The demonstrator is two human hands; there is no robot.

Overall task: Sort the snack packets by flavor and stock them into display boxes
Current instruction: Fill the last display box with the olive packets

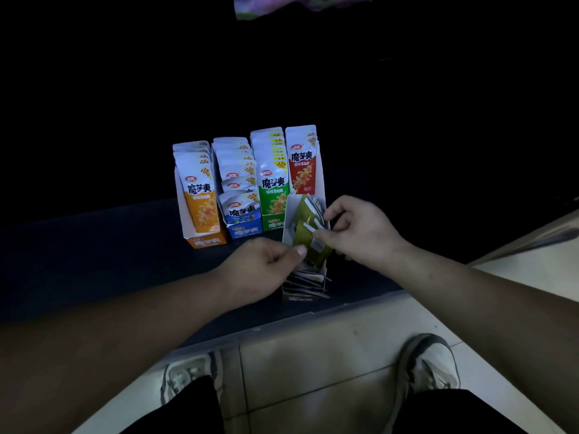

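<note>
Head view: the left hand (266, 261) is reaching in from seven o'clock, fingers curling, thumb touching the front display box (289, 220); I cannot tell its grip. The right hand (360, 230), from four o'clock, is pinching olive packets (302, 230) standing inside that box.

packet (282, 6) at top edge: blurred, cropped | left hand (266, 261): grip blurred, unclear

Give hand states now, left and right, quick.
Left hand: fingers curled, thumb at the olive-green foil snack packet; grip cannot be told.
Right hand: closed, pinching that packet's upper edge.
</note>
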